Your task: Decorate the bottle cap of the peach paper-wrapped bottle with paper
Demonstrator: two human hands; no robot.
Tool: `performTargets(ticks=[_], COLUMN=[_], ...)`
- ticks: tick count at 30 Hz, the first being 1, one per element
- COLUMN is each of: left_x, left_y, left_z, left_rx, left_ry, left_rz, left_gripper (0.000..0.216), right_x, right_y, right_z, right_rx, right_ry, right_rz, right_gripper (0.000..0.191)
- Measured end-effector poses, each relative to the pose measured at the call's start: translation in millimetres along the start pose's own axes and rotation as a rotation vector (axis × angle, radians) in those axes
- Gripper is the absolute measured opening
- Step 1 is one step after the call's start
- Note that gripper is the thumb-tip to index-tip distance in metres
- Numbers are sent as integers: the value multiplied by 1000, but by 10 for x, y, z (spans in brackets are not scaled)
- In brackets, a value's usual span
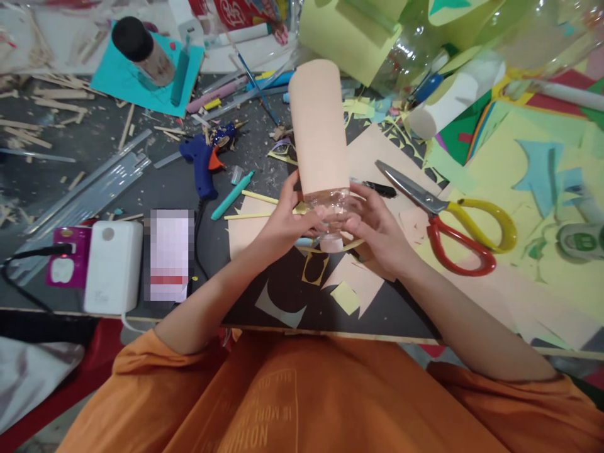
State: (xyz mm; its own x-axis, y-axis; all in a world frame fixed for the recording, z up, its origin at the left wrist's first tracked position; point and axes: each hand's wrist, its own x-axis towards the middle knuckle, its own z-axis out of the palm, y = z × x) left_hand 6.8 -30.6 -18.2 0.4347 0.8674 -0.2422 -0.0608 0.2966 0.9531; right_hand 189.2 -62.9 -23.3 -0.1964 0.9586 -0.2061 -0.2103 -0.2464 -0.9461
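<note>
A clear plastic bottle [336, 204] wrapped in a peach paper sleeve [321, 132] is between my two hands, its capped neck pointing toward me. My left hand [297, 211] grips the bare plastic from the left, thumb across the front. From the right, my right hand [370, 217] closes around the same part, thumb near the neck. The white cap [331, 243] shows below my thumbs. Scissors [443, 211] with red and yellow handles lie to the right of my right hand. Left of my left hand rest a teal marker [233, 195] and a blue glue gun [202, 163].
Glue sticks [94, 195], a white power bank [113, 267] and a phone [168, 251] lie at left. A black-capped bottle [141, 50] stands on teal paper [106, 74] at the back. Paper scraps [344, 296] surround my hands; yellow sheets [504, 151] cover the right side.
</note>
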Motion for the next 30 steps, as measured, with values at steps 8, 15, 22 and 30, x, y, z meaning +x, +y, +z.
performTargets(ticks=[8,15,22,30], left_x=[75,44,33,48], left_y=[26,21,-20,13], left_z=[-48,-15,-11,-26], left_rx=[-45,41,63,54], left_ry=[163,129,126,173], left_rz=[-35,14,42,44], left_gripper=[59,62,68,69], right_x=[-47,-41,-56,-56], right_y=[1,-4,-18,-16], right_z=[-63,-7,10,10], right_rx=[-164,-687,-620,-605], right_ry=[-32,99,56,-5], right_rz=[-164,-411,-370,-387], right_gripper=[42,20,18,24])
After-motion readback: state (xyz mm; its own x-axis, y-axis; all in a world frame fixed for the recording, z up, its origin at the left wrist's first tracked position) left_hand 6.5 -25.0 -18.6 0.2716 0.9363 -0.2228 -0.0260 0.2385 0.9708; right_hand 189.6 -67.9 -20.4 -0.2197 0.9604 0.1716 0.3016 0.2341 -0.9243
